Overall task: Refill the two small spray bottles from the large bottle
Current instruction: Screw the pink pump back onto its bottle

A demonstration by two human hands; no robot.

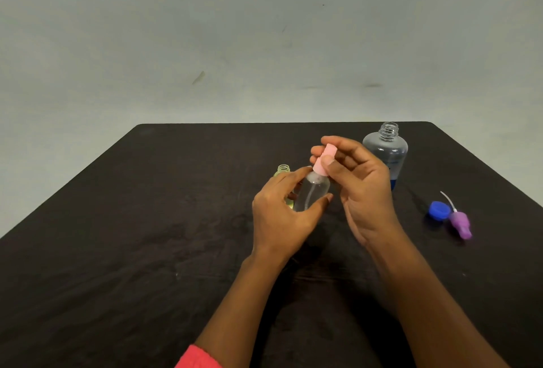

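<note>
Both hands hold the clear spray bottle between them.

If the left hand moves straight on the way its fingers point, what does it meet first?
Beyond the clear bottle it holds, probably the green bottle, just behind the left hand; depth unclear.

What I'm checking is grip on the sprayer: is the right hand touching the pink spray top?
Touching. The head view shows the right hand pinching the pink spray top between thumb and fingers.
</note>
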